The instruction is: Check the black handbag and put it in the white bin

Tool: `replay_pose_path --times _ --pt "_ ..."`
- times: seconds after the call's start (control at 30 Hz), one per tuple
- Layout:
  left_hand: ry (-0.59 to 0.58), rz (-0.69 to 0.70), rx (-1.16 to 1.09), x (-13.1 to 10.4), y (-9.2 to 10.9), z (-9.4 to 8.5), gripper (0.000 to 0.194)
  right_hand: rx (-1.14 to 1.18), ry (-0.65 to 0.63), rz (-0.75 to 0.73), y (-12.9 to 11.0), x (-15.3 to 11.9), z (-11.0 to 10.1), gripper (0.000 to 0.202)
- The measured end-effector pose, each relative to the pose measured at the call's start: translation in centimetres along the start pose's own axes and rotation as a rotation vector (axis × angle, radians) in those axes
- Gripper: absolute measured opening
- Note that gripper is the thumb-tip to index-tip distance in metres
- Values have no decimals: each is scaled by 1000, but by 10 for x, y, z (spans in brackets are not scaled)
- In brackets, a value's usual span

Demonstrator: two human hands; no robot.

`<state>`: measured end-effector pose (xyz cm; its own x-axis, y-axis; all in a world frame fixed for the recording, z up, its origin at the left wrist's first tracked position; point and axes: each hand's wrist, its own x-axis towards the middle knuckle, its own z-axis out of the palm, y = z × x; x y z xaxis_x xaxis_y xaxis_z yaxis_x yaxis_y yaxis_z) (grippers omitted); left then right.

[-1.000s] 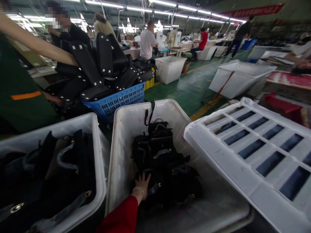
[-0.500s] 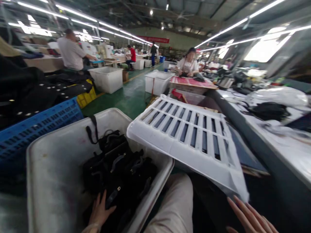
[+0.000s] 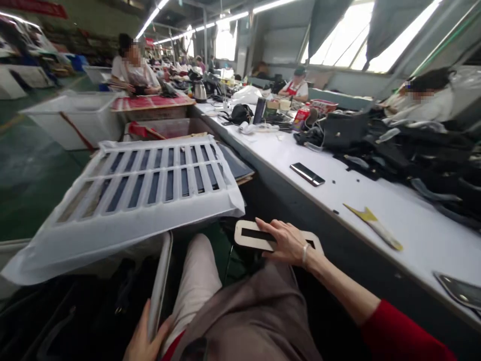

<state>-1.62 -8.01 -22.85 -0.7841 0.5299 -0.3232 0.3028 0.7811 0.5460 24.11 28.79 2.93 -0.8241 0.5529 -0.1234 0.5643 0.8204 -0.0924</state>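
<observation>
Change since earlier frame: the view has been swung to the right, away from the bins of black bags; the right hand (image 3: 287,243), seen half a second ago bare at the lower edge, has been brought onto a slotted template (image 3: 259,236), and the left hand (image 3: 145,341), then lying on the bags, has been shifted to the bin rim (image 3: 160,286).
Right hand: laid palm down over the template, fingers spread and curled over its near edge; the piece is pressed and loosely gripped rather than pinched, so that it is steadied against the lap.
Template: a pale rounded plate with one long dark slot, resting above the knees, just below the front edge of the white worktable (image 3: 338,195).
Left hand: wrapped loosely about the bin's thin rim at the lower left; whether it is fully closed cannot be told, as the fingers are partly hidden.
Slotted white tray (image 3: 150,190): laid tilted across the bin, overhanging it, apparently parked there as a cover.
On the table: a dark flat strip (image 3: 307,174) and a yellow-tipped cut piece (image 3: 372,225), both apart from the hands; black bag parts (image 3: 413,150) are heaped further back.
Others: seated workers (image 3: 133,70) at far benches.
</observation>
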Motion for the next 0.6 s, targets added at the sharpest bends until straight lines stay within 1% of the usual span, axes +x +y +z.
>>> replay_pose_path --times 0.1,0.17,0.23,0.33,0.43,0.5,0.6 --pt "-30 4 -73 0 17 -1 83 18 13 42 8 1 -3 89" --pt "-57 -13 -109 -3 21 -5 81 24 28 93 17 2 -6 88" --pt "-49 -31 -143 -6 22 -6 78 25 43 155 28 1 -9 87" --pt "-1 -45 -171 -9 23 -5 72 22 50 267 45 -1 -11 87" --pt "13 -85 -163 -11 28 -6 63 -14 52 438 67 3 -14 89" --pt "-12 -139 -129 -12 31 -9 60 -46 51 551 82 15 -17 94" --pt "-58 -251 -63 -16 32 -14 61 -69 1 670 95 52 -22 102"
